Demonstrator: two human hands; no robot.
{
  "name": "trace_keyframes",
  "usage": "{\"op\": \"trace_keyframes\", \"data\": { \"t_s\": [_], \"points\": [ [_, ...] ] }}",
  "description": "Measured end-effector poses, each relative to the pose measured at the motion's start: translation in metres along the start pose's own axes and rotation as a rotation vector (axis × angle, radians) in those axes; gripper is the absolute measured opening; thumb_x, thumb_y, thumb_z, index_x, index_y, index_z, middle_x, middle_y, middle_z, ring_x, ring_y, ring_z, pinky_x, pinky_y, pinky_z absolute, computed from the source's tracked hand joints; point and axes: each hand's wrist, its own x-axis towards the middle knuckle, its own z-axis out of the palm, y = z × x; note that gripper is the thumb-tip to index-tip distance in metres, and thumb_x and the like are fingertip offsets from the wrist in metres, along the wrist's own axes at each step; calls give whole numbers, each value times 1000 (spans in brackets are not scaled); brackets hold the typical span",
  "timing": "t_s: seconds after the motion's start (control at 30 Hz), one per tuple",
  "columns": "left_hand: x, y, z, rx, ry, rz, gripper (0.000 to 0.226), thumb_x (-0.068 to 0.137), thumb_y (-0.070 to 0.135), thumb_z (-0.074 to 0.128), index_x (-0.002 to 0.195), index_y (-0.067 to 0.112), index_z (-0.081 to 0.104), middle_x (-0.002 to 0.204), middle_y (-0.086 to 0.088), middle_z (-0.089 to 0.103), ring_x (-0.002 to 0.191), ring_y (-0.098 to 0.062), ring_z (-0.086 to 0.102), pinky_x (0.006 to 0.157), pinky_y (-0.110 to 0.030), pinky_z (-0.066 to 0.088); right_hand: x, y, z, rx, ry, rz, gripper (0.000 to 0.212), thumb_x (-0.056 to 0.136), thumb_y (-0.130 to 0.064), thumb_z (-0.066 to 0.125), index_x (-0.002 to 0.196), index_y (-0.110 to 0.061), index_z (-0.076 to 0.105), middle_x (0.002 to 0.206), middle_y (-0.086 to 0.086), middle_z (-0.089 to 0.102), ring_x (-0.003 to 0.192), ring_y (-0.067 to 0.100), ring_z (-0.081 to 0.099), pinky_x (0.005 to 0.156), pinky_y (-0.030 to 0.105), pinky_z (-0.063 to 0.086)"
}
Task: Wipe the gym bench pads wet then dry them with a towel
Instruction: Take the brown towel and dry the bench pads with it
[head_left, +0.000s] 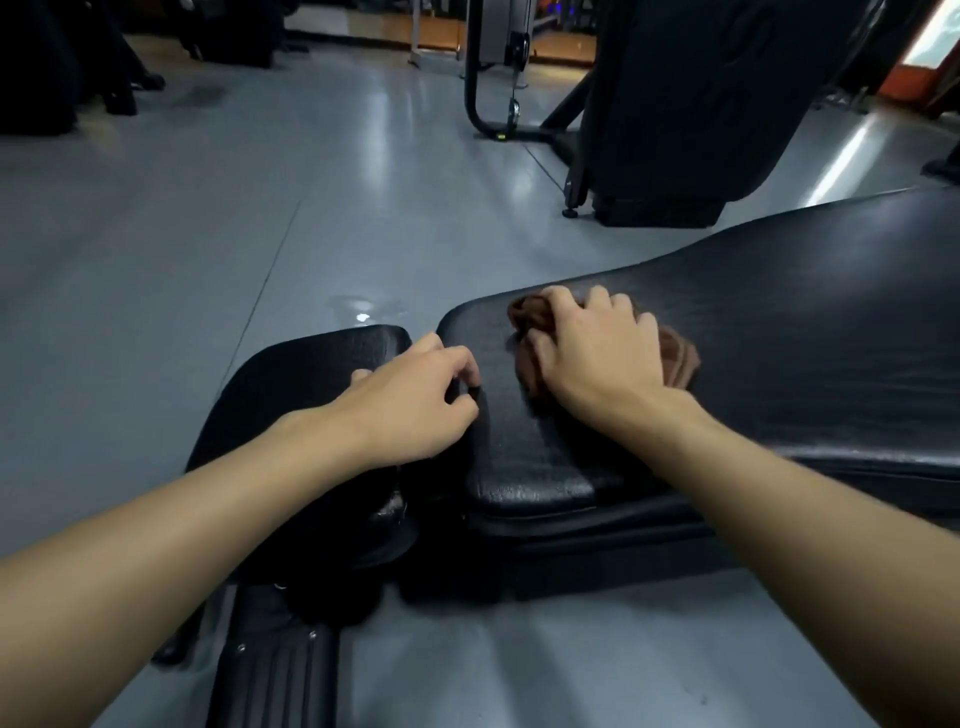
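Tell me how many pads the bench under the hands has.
2. The short seat pad is by the left hand; the long back pad lies under the right hand and the brown cloth. More may lie outside the frame.

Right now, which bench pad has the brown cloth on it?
The long back pad, on the right: the right hand holds the brown cloth against it. The short seat pad has only the left hand on it.
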Motion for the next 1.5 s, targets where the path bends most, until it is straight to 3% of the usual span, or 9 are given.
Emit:
{"op": "trace_keyframes", "data": {
  "t_s": [0.1, 0.23, 0.5, 0.73, 0.93, 1.03, 1.3, 1.43, 1.5],
  "points": [
    [5, 26, -27, -282, 10, -158, 25, 89, 40, 47, 99, 28, 67, 98, 9, 65, 93, -15, 63, 95, -43, 48, 6, -15, -28, 645, -113, 188, 37, 98, -40, 48, 127, -18, 52, 115, 10, 64, 111, 33, 58, 95, 47, 46],
    [-2, 91, -89, -1274, -221, -549, 40, 95, 54, 45, 84, 19, 60, 81, -6, 70, 85, -29, 67, 88, -49, 53, 17, -21, -95, 1769, -474, 779, 46, 99, -43, 51, 115, -2, 65, 107, 21, 71, 100, 40, 69, 90, 58, 54],
    [-4, 215, -225, -1273, -312, -650, 23, 93, 39, 61, 92, 18, 72, 84, 0, 75, 70, -17, 71, 66, -32, 58, 15, 16, -306, 2142, -679, 928, 56, 100, -43, 47, 135, 0, 56, 132, 25, 60, 123, 37, 58, 105, 52, 46],
    [7, 326, -304, -1182, -249, -561, 31, 87, 10, 71, 116, 4, 62, 104, -15, 74, 96, -31, 71, 88, -53, 55, -1, 92, -428, 2232, -529, 1076, 82, 98, -68, 19, 132, -7, 61, 128, 22, 64, 119, 39, 61, 104, 52, 43],
    [36, 415, -319, -1114, -316, -431, 31, 84, 7, 74, 113, 8, 62, 105, -14, 73, 94, -30, 72, 89, -51, 56, -2, 158, -494, 1990, -420, 1041, 42, 96, -32, 61, 128, -5, 63, 117, 19, 70, 109, 34, 68, 99, 50, 51],
    [51, 461, -313, -1118, -357, -402, 29, 87, 12, 72, 114, 6, 64, 106, -15, 73, 96, -30, 72, 90, -49, 56, 2, 202, -505, 1815, -261, 1182, 23, 94, -14, 59, 112, -3, 68, 98, 17, 75, 89, 32, 73, 84, 47, 59],
    [98, 582, -293, -1093, -438, -341, 23, 94, 11, 63, 116, 8, 64, 106, -13, 74, 97, -27, 72, 88, -43, 57, 2, 333, -529, 1844, -55, 1337, 31, 97, -21, 44, 116, -10, 66, 102, 16, 75, 96, 34, 71, 89, 50, 56],
    [127, 629, -296, -989, -454, -284, 26, 89, 0, 63, 115, 4, 64, 103, -17, 73, 96, -32, 71, 90, -46, 56, 3, 381, -554, 1848, -189, 1196, 40, 93, -49, 60, 114, -16, 71, 104, 7, 76, 98, 27, 73, 92, 49, 55],
    [142, 649, -298, -944, -478, -245, 28, 87, -2, 63, 115, 4, 64, 101, -16, 74, 93, -30, 72, 89, -47, 57, 10, 399, -560, 1730, -121, 1173, 36, 87, -37, 74, 112, -12, 71, 100, 8, 76, 92, 26, 74, 85, 44, 58]
  ]
}}
